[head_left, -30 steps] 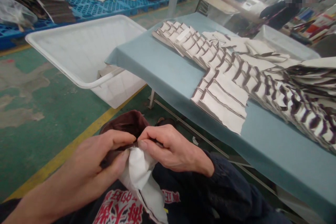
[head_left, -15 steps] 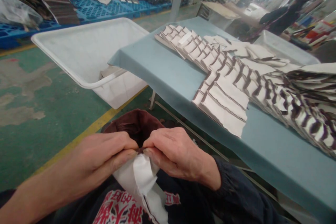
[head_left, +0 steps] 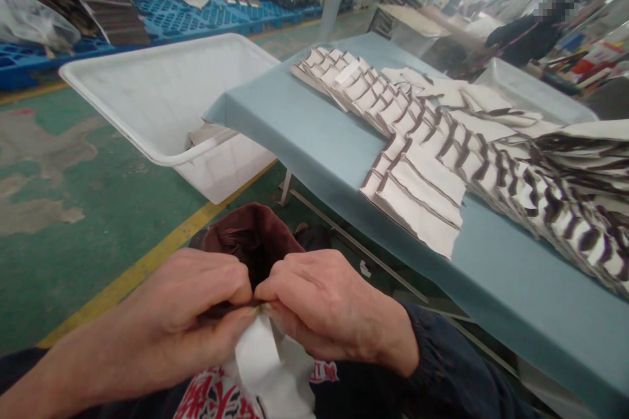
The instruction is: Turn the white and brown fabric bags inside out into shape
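Note:
Close to my body, both hands pinch a sewn cloth piece (head_left: 260, 229), brown on its far part, with white backing (head_left: 275, 366) hanging below the fingers toward my lap. My left hand (head_left: 201, 304) is closed on it, thumb against curled fingers. Right beside it, my right hand (head_left: 329, 308) grips the same cloth, the two thumbs nearly touching. The exact spot under the fingertips is hidden. To the right, a small stack of white cloth pieces with dark edges (head_left: 422, 190) lies at the table's near edge.
A blue-covered table (head_left: 304, 124) bears a long row of overlapping white pieces (head_left: 442, 131). Left of it stands a white plastic tub (head_left: 122, 91) on the green floor. Blue pallets (head_left: 177, 16) are behind. A person (head_left: 525, 39) is at the far right.
Both hands have shifted slightly down toward my body, with the cloth between them. The brown part now stands up more behind the fingers. The far person's head has moved right and lower.

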The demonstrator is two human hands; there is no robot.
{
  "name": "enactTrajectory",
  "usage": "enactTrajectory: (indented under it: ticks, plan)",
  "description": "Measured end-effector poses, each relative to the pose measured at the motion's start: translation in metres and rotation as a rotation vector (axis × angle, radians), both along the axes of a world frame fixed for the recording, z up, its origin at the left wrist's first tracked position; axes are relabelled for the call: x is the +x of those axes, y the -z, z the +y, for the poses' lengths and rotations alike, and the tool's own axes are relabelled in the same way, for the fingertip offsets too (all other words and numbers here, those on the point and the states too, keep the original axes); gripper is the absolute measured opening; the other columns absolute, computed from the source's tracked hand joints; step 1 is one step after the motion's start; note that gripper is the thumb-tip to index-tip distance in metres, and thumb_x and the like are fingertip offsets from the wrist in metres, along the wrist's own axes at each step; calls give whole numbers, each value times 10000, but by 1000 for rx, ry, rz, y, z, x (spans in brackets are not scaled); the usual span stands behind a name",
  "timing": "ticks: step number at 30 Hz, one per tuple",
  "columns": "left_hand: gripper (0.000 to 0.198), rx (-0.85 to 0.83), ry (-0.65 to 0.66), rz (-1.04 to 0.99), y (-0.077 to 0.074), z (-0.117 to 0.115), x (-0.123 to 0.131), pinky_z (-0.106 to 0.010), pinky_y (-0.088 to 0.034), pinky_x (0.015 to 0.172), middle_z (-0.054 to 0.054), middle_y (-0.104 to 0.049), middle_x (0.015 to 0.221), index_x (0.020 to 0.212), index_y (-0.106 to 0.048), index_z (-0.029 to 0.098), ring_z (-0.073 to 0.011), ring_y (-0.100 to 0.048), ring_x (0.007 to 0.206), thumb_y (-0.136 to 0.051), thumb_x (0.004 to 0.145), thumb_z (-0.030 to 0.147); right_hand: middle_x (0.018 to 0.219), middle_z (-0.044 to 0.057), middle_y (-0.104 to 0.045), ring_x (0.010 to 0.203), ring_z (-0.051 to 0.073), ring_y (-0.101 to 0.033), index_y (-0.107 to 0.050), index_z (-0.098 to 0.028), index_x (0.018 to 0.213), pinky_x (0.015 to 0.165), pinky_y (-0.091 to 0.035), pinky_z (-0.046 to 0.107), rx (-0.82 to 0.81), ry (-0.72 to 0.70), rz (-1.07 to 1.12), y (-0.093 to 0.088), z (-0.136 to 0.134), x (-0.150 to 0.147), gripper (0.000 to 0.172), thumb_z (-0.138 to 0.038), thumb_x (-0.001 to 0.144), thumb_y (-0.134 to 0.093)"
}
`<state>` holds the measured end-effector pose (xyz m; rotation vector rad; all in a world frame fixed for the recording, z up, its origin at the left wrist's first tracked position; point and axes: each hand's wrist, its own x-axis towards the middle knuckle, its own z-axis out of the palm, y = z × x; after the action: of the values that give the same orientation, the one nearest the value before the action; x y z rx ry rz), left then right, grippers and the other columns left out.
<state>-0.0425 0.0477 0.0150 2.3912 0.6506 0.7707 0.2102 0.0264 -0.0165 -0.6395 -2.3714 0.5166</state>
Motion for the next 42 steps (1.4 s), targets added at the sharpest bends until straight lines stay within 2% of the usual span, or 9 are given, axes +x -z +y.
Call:
enactTrajectory:
  ticks: [4, 8, 12, 15, 19, 26, 31, 37, 42]
  plan:
    - [408, -28, -66, -123, 18, -10, 2, -303, -278, 571, 113, -407, 667, 814, -384, 259, -103, -388, 563, -510, 1136, 41, 866, 30, -791, 728, 222, -735, -745, -249, 1240, 746, -610, 364, -101, -36, 32, 2, 1, 0, 244, -368, 1303, -542]
    - [438, -148, -81, -142, 38, -9, -4, -294, -252, 524, 107, -436, 670, 800, -453, 254, -103, -365, 538, -620, 1193, 160, 935, 45, -834, 780, 196, -768, -732, -213, 1241, 734, -593, 327, -104, -21, 111, 9, 5, 4, 303, -344, 1342, -477]
    - [394, -209, -58, -104, 35, -3, -16, -262, -414, 589, 86, -628, 701, 818, -631, 254, -118, -540, 575, -720, 1201, 258, 968, 39, -842, 846, 177, -789, -744, -210, 1267, 779, -599, 292, -212, -27, 92, 14, 6, 9, 364, -389, 1368, -443]
    - [204, -243, -30, -32, 26, -3, -26, -216, -561, 754, 78, -838, 889, 1018, -813, 300, -135, -769, 755, -731, 1196, 243, 969, 41, -849, 847, 177, -791, -763, -211, 1264, 795, -602, 291, -240, -26, 97, 15, 4, 12, 378, -414, 1367, -462]
    - [266, -180, -40, 27, 22, -6, -33, -161, -598, 888, 100, -909, 1056, 1192, -853, 361, -123, -865, 924, -637, 1230, 209, 979, 48, -872, 848, 181, -794, -784, -206, 1235, 800, -604, 293, -256, -36, 123, 13, 2, 13, 343, -389, 1349, -517]
    - [315, -155, -92, 38, 24, -15, -25, -235, -539, 762, 86, -801, 873, 1024, -782, 298, -136, -743, 764, -585, 1269, 274, 840, 5, -796, 750, 165, -735, -774, -237, 1007, 741, -556, 293, -362, -52, 137, 4, 10, 4, 458, -437, 1329, -519]
    - [337, -177, -105, -9, 18, -15, -18, -243, -512, 674, 69, -791, 804, 932, -762, 270, -132, -726, 690, -614, 1233, 247, 681, -51, -649, 603, 126, -603, -631, -267, 833, 607, -457, 287, -448, -19, 156, 4, 11, -7, 492, -505, 1262, -656]
    - [463, -521, -91, -152, 39, -10, -4, -233, -378, 491, 68, -582, 661, 785, -609, 244, -125, -486, 537, -598, 1223, 396, 629, -53, -551, 504, 114, -441, -527, -276, 772, 529, -421, 291, -365, 8, 369, 30, 2, -22, 584, -597, 1248, -632]
    - [481, -683, -80, -111, 46, -3, -6, -223, -400, 506, 50, -555, 697, 803, -626, 238, -141, -498, 587, -617, 1201, 509, 702, -28, -641, 582, 130, -545, -652, -245, 858, 604, -481, 281, -302, 64, 407, 37, 2, -17, 517, -530, 1287, -604]
